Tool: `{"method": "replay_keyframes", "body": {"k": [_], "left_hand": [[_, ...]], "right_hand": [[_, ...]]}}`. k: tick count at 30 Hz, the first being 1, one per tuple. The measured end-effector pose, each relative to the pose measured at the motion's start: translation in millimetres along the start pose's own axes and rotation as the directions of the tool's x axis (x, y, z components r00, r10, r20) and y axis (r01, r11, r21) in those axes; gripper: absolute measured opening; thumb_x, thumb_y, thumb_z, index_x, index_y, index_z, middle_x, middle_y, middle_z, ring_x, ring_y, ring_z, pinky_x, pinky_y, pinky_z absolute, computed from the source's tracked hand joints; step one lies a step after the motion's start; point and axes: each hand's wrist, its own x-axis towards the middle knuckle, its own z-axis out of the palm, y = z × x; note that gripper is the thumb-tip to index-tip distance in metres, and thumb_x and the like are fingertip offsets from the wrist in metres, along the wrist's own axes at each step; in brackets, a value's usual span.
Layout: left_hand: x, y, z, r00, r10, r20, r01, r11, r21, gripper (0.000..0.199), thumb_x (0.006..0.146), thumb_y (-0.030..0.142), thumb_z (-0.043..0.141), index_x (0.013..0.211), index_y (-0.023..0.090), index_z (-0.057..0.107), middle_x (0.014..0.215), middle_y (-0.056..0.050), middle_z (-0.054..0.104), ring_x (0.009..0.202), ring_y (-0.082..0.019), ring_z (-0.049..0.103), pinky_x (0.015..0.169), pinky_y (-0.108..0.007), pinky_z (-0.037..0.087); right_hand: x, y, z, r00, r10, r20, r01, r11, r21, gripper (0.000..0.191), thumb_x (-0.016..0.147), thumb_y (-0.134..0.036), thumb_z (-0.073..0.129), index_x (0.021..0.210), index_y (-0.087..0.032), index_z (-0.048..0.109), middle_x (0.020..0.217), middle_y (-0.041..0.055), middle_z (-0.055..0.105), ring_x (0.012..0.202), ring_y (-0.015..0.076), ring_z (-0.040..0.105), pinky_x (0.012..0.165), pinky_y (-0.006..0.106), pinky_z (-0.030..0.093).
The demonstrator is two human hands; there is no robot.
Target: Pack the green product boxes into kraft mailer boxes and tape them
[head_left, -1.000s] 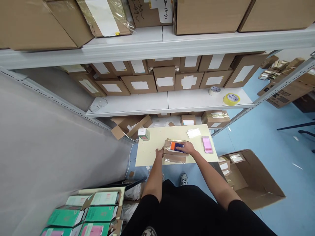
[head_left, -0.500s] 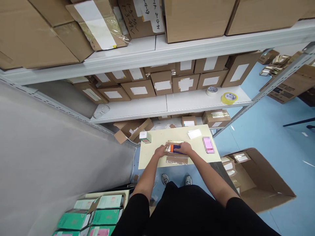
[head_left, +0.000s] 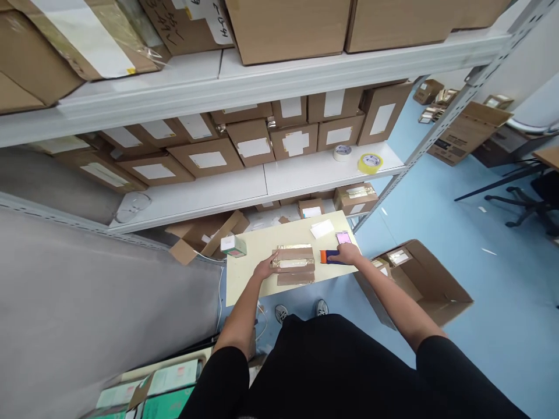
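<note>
And my R hand (head_left: 348, 254) is over at the right part of the table (head_left: 257, 249), fingers closed round the blue-and-orange block (head_left: 333, 257), clamped on its dark blue part. Block's long axis runs L–R, roughly in line w/ the table's near edge; orange end points left, toward the cardboard pkg (head_left: 295, 254), w/ a strip of bare tabletop btwn them. Blue part runs right, partly hidden under my hand.

L hand (head_left: 264, 269) now: at the pkg's left edge, fingertips touching it, palm off to the left. Fingers partly extended; can't tell if they're pinching the edge or just resting on it. Pkg lies flat, mid-table, near side, its bands running L–R too, w/ shiny tape on it and a white strip along the middle. That strip's long axis goes L–R as well.

Round about: pink item (head_left: 343, 237) just beyond my R hand, white papers (head_left: 322, 228) at the far side, green-and-white box (head_left: 234, 246) at the far left. Up on the shelf (head_left: 236, 195), right end, the white tape roll (head_left: 342, 153) sits left of the yellow tape roll (head_left: 370, 163). Big open carton (head_left: 437, 288) on the floor, right of the table.
</note>
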Motion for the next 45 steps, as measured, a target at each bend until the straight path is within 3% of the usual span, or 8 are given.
{"method": "replay_keyframes", "body": {"k": [6,10,15,24,32,38,41,45], "left_hand": [[-1.2,2.0,4.3,1.000,0.002,0.011,-0.002,1.000,-0.025,0.090,0.048,0.024,0.095,0.134,0.037,0.069,0.126,-0.001,0.076,0.124,-0.032,0.066,0.109,-0.041,0.045],[-1.4,3.7,8.1,1.000,-0.018,-0.002,0.017,0.999,-0.040,0.091,0.048,0.016,0.094,0.134,0.034,0.069,0.130,-0.004,0.074,0.125,-0.034,0.065,0.111,-0.041,0.045],[-2.6,3.1,10.4,0.999,-0.050,-0.012,0.050,0.999,-0.012,0.093,0.051,0.013,0.093,0.138,0.031,0.066,0.134,-0.005,0.072,0.127,-0.034,0.064,0.110,-0.040,0.045],[4.9,-7.5,11.2,0.995,-0.041,0.091,0.028,0.990,0.135,0.100,0.066,0.024,0.088,0.156,0.032,0.046,0.149,-0.003,0.062,0.136,-0.030,0.059,0.116,-0.040,0.042],[3.7,-13.8,15.7,0.994,0.043,0.100,-0.047,0.998,0.040,0.099,0.067,0.035,0.089,0.156,0.029,0.047,0.152,-0.006,0.059,0.136,-0.029,0.058,0.117,-0.038,0.041],[-6.3,-2.7,48.4,0.981,-0.024,-0.192,0.030,0.999,0.028,0.053,0.100,0.050,0.052,0.147,0.027,0.058,0.142,-0.008,0.065,0.127,-0.026,0.062,0.109,-0.037,0.047],[-11.5,4.4,66.2,0.944,-0.067,-0.322,0.084,0.996,0.039,0.050,0.104,0.044,0.044,0.151,0.031,0.051,0.142,-0.009,0.063,0.122,-0.027,0.064,0.106,-0.039,0.049],[-10.6,3.8,73.7,0.935,-0.091,-0.343,0.095,0.995,-0.005,0.062,0.102,0.040,0.047,0.161,0.029,0.033,0.152,-0.011,0.055,0.134,-0.028,0.058,0.108,-0.040,0.047]], "right_hand": [[-1.4,35.7,3.9,0.998,0.057,-0.034,-0.056,0.998,0.021,0.066,0.076,-0.079,0.069,0.091,-0.016,0.077,0.099,0.0197,0.076,0.099,0.0316,0.071,0.077,0.034,0.053],[12.1,-3.6,27.6,0.994,0.103,0.028,-0.103,0.995,0.006,0.056,0.072,-0.068,0.080,0.092,-0.015,0.077,0.092,0.0193,0.077,0.091,0.0311,0.074,0.076,0.034,0.055],[27.6,-73.4,66.8,0.981,0.180,0.070,-0.183,0.983,0.028,0.036,0.088,-0.042,0.072,0.107,-0.012,0.077,0.103,0.0225,0.077,0.097,0.0314,0.075,0.078,0.034,0.055],[13.3,-30.7,84.1,0.954,0.295,0.044,-0.298,0.941,0.157,0.034,0.101,-0.039,0.052,0.116,-0.016,0.071,0.117,0.0195,0.075,0.112,0.0299,0.069,0.089,0.035,0.049],[19.9,-95.0,106.0,0.993,0.119,0.008,-0.111,0.896,0.430,0.046,0.104,-0.053,0.043,0.120,-0.016,0.065,0.112,0.0144,0.075,0.102,0.0273,0.070,0.083,0.030,0.048],[26.5,-117.7,121.9,0.970,0.242,0.012,-0.217,0.845,0.489,0.054,0.103,-0.049,0.045,0.143,-0.013,0.048,0.143,0.0217,0.059,0.118,0.0309,0.066,0.093,0.034,0.048],[28.6,-118.1,125.9,0.966,0.256,0.036,-0.234,0.808,0.542,0.062,0.103,-0.048,0.044,0.152,-0.011,0.040,0.145,0.0226,0.059,0.128,0.0328,0.061,0.101,0.037,0.046],[25.6,-122.8,129.7,0.955,0.295,0.019,-0.232,0.709,0.666,0.060,0.098,-0.047,0.050,0.149,-0.015,0.045,0.135,0.0174,0.067,0.126,0.0296,0.064,0.102,0.035,0.047]]}}
